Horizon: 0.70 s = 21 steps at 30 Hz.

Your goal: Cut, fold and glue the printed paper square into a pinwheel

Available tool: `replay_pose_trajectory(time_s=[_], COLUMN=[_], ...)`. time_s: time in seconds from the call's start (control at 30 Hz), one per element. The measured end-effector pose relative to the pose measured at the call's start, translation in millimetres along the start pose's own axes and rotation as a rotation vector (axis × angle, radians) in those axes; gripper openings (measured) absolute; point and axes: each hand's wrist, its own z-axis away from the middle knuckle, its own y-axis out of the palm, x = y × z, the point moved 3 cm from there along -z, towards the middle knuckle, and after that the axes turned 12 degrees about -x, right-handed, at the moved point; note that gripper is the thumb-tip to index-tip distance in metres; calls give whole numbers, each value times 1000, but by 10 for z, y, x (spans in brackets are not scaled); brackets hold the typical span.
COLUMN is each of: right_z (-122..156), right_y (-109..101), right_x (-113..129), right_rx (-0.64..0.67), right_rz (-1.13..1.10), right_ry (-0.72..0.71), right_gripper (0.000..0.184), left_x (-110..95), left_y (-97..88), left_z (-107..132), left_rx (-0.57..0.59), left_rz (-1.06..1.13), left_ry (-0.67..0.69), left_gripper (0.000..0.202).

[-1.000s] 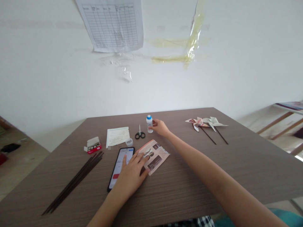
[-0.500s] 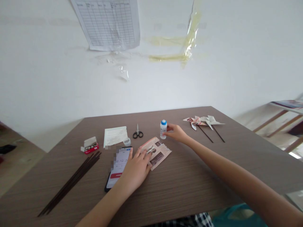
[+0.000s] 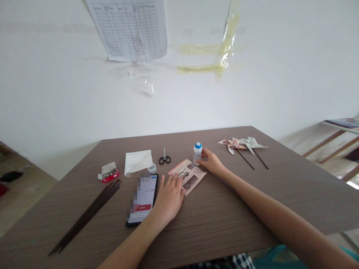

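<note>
My right hand grips a small white bottle with a blue cap, standing upright on the table just beyond a printed paper sheet. My left hand lies flat with fingers spread, its fingertips pressing the near left corner of that sheet. A black phone with a lit screen lies right beside my left hand.
On the brown table lie scissors, a folded white paper, a tape roll, a red staple box, a bundle of dark sticks at the left and two paper pinwheels at the right.
My right hand has carried the bottle from beside the scissors rightward and nearer, to the far edge of the printed sheet. My left hand stayed on the sheet.
</note>
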Motion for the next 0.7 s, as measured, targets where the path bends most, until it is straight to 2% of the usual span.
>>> replay_pose_trajectory(time_s=[0.2, 0.37, 0.57, 0.7], right_z=[-17, -53, -26, 5], right_y=[-122, -272, -278, -331], right_x=[-14, -73, -128, -72], right_rx=[-27, -58, -139, -194], right_rz=[58, 146, 158, 190], right_ry=[-22, -25, -55, -165], right_gripper=[37, 36, 55, 40], left_x=[-31, -45, -66, -69], left_y=[27, 139, 189, 128], left_z=[52, 83, 79, 62], left_rx=[-65, -100, -115, -80], left_rz=[60, 46, 43, 52], left_ry=[24, 16, 16, -2], left_gripper=[57, 54, 52, 53])
